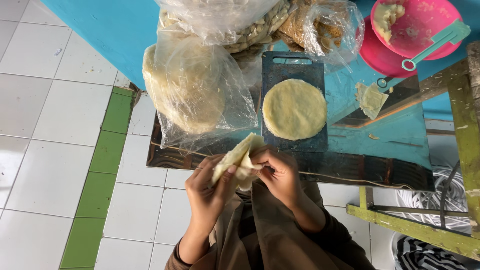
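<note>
Right now the person holds a folded piece of dough point(239, 159) in both hands, low in the middle of the frame, just in front of the table point(380, 150). The left hand point(212, 187) cups it from below, with fingers wrapped around its lower edge. The right hand point(277, 172) pinches the fold from the right side. Both hands are closed on the dough.

The dough looks thin, soft and floppy. It bends easily and would likely tear if pulled hard, so a gentle hold along the edges seems best. It looks light too.

Just above the hands, a dark cutting board point(295, 65) lies on the table, and a flat round dough sheet point(294, 109) rests on it. To the left of the board sits a clear plastic bag point(200, 90) with a stack of more round sheets inside. In the upper right of the frame is a pink bowl point(425, 20) with a green tool point(440, 42) lying across it. A small scrap of dough point(371, 99) lies on the table near the bowl.
</note>
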